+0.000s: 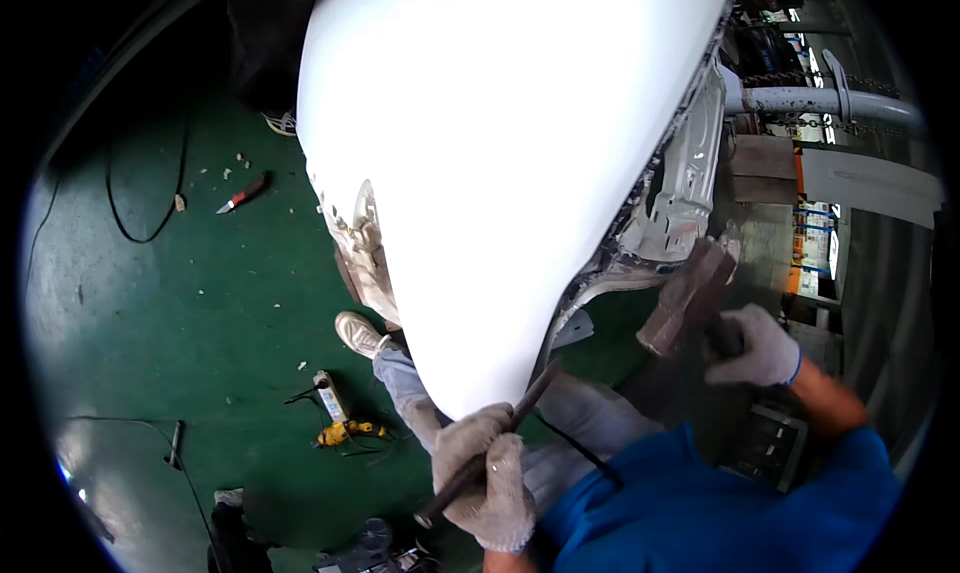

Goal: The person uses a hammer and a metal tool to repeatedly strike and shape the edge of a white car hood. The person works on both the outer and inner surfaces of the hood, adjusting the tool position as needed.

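A large white car body panel fills the middle, tapering to a tip near me; pale crumpled material clings to its left edge. My left hand, in a pale knit glove, is closed on a long dark metal bar at that tip, the bar slanting up to the right along the panel's edge. My right hand, also gloved, grips the dark handle of a heavy hammer, whose head is raised to the right of the bar, apart from it, slightly blurred.
On the green floor lie a red-handled knife, cables, a power strip and a yellow power tool. Bare panel framework, a pipe stand and chains stand right. Someone's shoe shows upper left.
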The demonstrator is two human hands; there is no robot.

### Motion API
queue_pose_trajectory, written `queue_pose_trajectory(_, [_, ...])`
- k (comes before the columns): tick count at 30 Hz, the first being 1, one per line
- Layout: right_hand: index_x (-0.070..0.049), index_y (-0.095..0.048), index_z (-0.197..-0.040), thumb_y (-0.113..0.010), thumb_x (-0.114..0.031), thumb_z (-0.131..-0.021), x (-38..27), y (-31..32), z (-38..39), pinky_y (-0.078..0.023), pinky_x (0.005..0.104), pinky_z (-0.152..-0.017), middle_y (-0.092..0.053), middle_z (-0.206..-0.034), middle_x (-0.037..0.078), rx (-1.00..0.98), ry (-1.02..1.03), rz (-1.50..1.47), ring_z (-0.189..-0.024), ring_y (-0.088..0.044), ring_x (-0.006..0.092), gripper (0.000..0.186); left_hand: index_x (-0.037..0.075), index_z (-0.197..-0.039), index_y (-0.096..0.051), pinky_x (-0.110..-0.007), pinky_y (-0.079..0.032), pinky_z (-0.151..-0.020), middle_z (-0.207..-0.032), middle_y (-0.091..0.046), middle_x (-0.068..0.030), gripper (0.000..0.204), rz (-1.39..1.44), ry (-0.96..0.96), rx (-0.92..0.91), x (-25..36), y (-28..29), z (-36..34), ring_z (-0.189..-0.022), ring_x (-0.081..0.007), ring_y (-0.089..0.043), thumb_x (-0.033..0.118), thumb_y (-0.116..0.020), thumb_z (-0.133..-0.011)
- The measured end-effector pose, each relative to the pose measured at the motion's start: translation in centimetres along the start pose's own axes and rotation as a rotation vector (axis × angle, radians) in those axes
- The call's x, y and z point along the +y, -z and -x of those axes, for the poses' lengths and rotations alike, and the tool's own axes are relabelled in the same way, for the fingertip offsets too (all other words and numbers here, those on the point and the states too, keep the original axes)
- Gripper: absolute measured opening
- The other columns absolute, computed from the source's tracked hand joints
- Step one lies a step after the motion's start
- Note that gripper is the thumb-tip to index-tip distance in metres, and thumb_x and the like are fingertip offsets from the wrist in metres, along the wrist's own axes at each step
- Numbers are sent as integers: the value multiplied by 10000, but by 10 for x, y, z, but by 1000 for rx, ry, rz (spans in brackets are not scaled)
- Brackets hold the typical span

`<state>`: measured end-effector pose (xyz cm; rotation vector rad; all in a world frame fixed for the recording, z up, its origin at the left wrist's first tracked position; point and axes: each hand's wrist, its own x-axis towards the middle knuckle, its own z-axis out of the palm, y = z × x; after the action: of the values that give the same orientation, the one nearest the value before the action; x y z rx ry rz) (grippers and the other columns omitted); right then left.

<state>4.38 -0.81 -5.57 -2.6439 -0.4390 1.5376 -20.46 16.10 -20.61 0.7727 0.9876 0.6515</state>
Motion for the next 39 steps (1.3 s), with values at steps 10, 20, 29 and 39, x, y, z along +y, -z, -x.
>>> queue_pose_trajectory(10, [-30,-684,-1075,-830,-327,-782,104,-86,-20,-564,392,-803,-722,-923,169,-242,-280,152,-877,-720,281,442,-19,-1082,-660,-494,-554,-951,-1082,-654,-224,225,-39,31,-134,-27,-3,0,-1055,-382,-697,78,-754,-903])
queue_pose_trajectory(20, [-65,-685,-1079,-805,-373,-800,140,-109,-29,-554,411,-858,-723,-983,192,-298,-331,191,-960,-722,319,434,-22,-1075,-654,-520,-548,-973,-1080,-656,-215,197,42,-72,-62,-36,-47,-18,-1069,-389,-690,81,-731,-926])
queue_pose_trajectory(29, [-56,-682,-1075,-807,-420,-777,147,-105,-16,-554,411,-852,-720,-975,199,-244,-257,132,-945,-718,343,487,-49,-1158,-606,-409,-559,-976,-1126,-690,-198,217,42,-23,-124,-43,-78,-35,-1077,-284,-685,-34,-669,-951])
queue_pose_trajectory(39, [-82,-641,-984,-783,-364,-830,-63,31,35,-547,441,-643,-647,-731,155,224,355,649,-708,-691,364,352,-22,-1135,-634,-321,-545,-808,-965,-705,-122,172,-29,-78,-256,-47,-89,-46,-904,-178,-671,62,-663,-988])
